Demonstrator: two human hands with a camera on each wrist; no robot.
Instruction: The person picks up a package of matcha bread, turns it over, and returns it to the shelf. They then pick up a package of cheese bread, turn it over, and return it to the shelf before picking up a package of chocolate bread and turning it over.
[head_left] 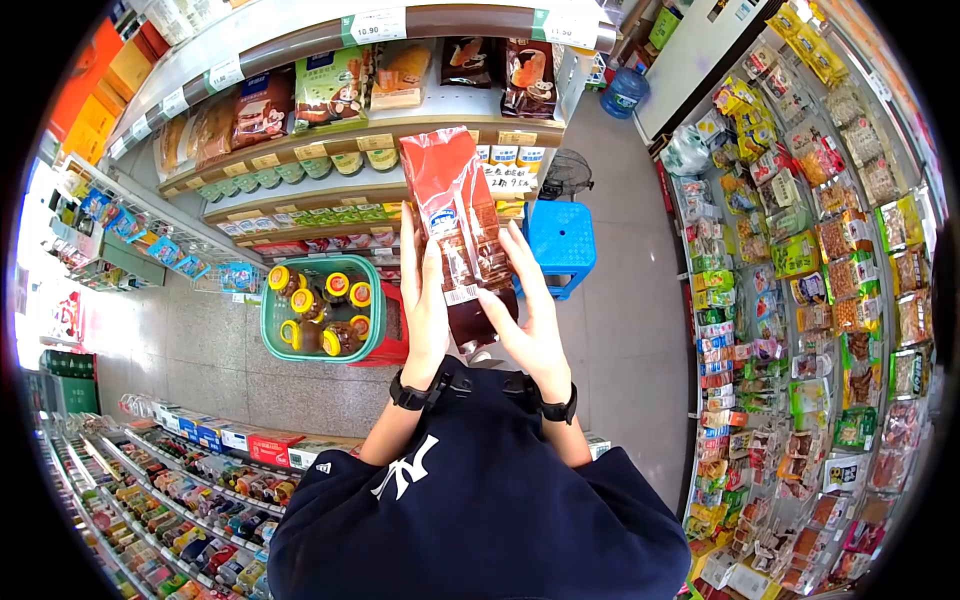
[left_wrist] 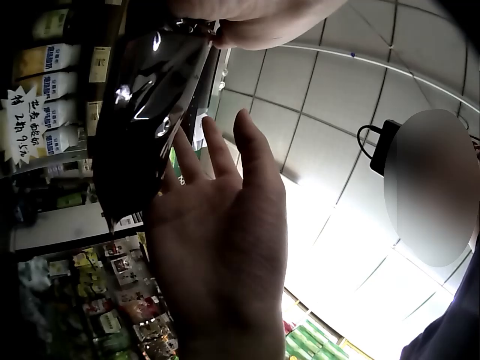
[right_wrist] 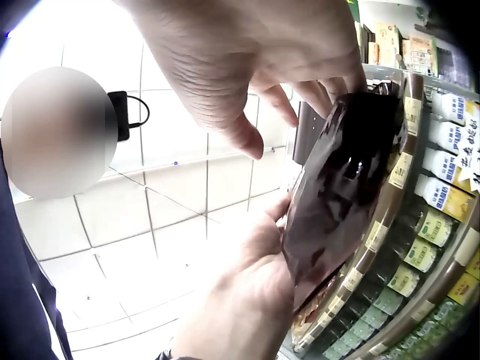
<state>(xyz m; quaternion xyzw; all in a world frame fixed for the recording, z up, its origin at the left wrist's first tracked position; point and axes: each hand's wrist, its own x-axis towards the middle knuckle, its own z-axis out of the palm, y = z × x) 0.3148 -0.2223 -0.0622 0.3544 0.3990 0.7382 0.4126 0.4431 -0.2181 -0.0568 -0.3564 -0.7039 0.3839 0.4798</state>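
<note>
In the head view a glossy red-and-brown food bag [head_left: 462,215] is held up before the chest, its barcode at the near end. My left hand [head_left: 428,310] grips its left edge, thumb on the front face. On the other side, my right hand [head_left: 535,325] has fairly straight fingers along the bag's right edge, thumb stretched toward the barcode. The left wrist view shows the bag's dark underside [left_wrist: 146,112] with the right palm [left_wrist: 217,240] facing the camera. From the right wrist, the left hand [right_wrist: 251,289] supports the bag [right_wrist: 341,199] from the side.
A green basket [head_left: 268,335] of yellow-lidded jars sits on the floor at left. The shelf [head_left: 440,105] ahead carries bagged bread. At right stand a blue stool [head_left: 560,240], a black fan [head_left: 568,172] and a water jug [head_left: 626,92]. Snack racks [head_left: 800,300] line the right side.
</note>
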